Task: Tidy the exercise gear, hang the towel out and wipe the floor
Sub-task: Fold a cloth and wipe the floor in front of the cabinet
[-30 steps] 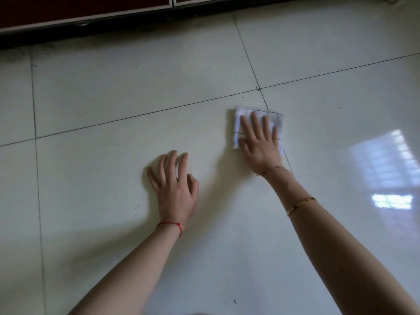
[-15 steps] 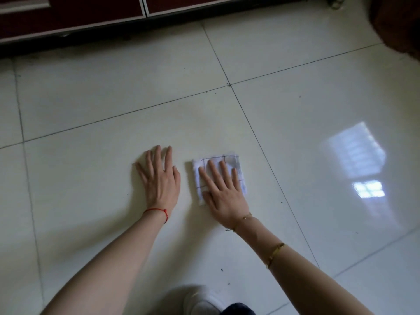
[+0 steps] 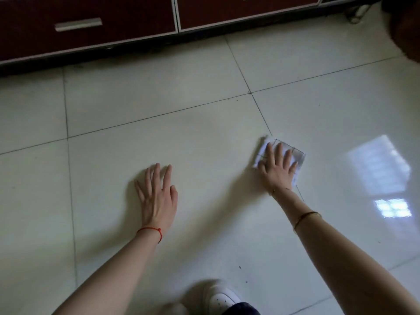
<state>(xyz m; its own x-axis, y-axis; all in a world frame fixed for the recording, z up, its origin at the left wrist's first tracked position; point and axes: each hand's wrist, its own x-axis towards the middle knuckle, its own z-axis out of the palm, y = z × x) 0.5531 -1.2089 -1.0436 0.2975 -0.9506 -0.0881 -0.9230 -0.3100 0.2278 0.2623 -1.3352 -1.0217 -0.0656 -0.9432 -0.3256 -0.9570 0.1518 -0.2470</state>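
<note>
The right hand (image 3: 276, 172) lies flat with straight, spread fingers pressing a folded white cloth (image 3: 296, 160) against the floor (image 3: 204, 137); its grip is open, nothing pinched. The cloth is a small square with thin dark grid lines, turned so one corner points away toward the cabinet (image 3: 91, 30), and it lies right on a tile seam. The left hand (image 3: 158, 198), well apart from the cloth, rests palm down on a bare tile, fingers straight, holding nothing, a red string (image 3: 151, 230) round its wrist. A white shoe (image 3: 219, 296) shows at the bottom edge. The cabinet's drawers are closed.
</note>
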